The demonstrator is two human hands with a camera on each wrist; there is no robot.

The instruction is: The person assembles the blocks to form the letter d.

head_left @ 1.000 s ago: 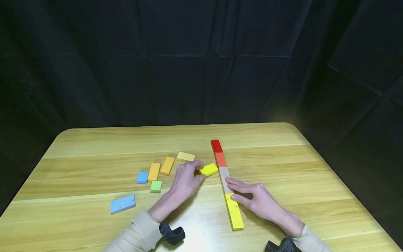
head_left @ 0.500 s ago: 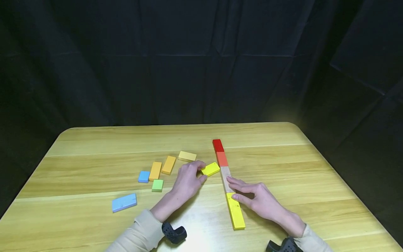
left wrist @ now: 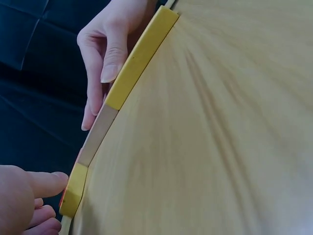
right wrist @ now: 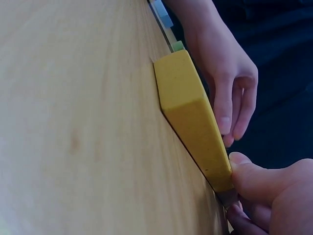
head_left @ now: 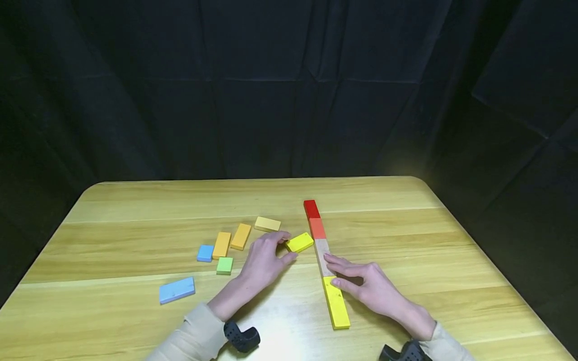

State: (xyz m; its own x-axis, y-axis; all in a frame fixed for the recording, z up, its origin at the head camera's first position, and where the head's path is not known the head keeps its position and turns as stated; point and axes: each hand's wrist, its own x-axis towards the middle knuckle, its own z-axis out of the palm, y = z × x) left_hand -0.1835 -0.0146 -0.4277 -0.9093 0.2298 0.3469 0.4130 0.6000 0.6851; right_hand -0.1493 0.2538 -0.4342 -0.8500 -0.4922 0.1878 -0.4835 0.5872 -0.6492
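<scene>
A short yellow block [head_left: 299,242] lies at a slant beside the left side of a straight row of blocks. My left hand [head_left: 263,260] is at its left end, thumb and fingers spread around that end. In the row, from far to near, are a dark red block [head_left: 311,209], a light red block [head_left: 317,228], a pale greyish block [head_left: 321,253] and a long yellow block [head_left: 336,306]. My right hand [head_left: 377,288] rests at the row's right side, fingertips on the pale block and thumb at the long yellow block's far end.
Left of my left hand lie a pale yellow block [head_left: 267,224], two orange blocks [head_left: 241,236], a small blue block [head_left: 205,253], a green block [head_left: 224,265] and a longer light blue block [head_left: 177,290]. A dark curtain [head_left: 271,100] hangs behind the wooden table [head_left: 149,200].
My left hand has drawn back slightly to the left, its thumb now farther from the short yellow block. The right hand and the row stay as they were.
</scene>
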